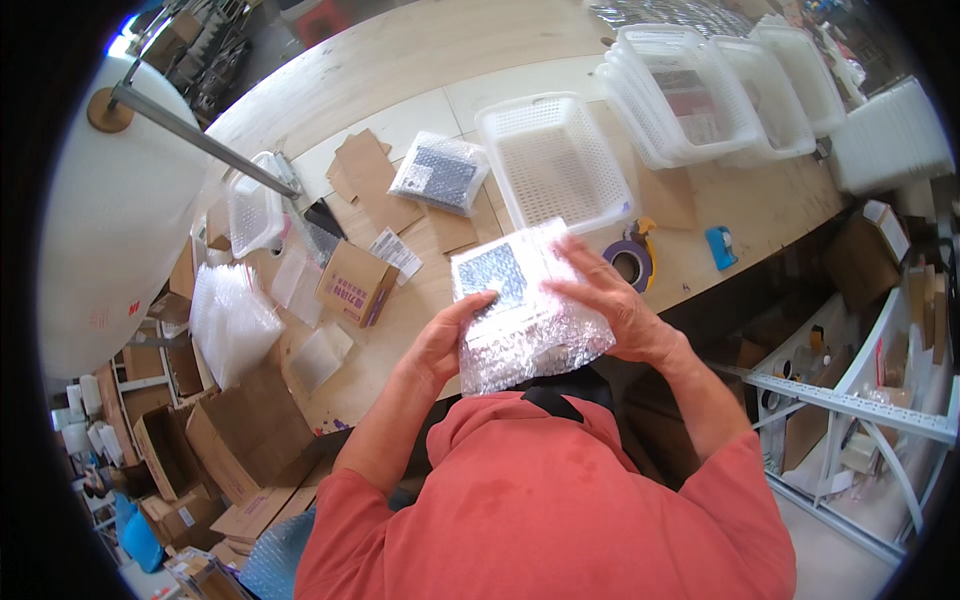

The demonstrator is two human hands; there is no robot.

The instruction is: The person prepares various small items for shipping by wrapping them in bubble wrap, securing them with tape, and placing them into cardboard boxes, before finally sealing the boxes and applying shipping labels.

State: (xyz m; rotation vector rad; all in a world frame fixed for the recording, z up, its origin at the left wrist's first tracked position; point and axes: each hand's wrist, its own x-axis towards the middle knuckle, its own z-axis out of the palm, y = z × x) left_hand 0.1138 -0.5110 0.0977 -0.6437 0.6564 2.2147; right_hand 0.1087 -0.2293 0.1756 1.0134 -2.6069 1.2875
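Note:
Near my chest, a bubble-wrap package (525,307) with a dark flat item showing through it is held at its left edge by my left hand (442,334), thumb on top. My right hand (619,304) lies against the package's right side, its fingers spread over the upper right corner and slightly blurred. Beyond the package stands a white perforated plastic basket (555,161). Left of that basket, a second bubble-wrapped item (440,174) rests on flat cardboard pieces (375,180). A small cardboard box (357,283) and a printed paper slip (396,255) lie left of my hands.
Purple tape roll (628,265) and blue tape dispenser (721,247) lie on the wooden table (757,217) to the right. Nested white baskets (682,97) stand behind. At left are bubble bags (232,319), a metal rod (206,139) and open cartons (244,431). A metal shelf frame (847,405) is at right.

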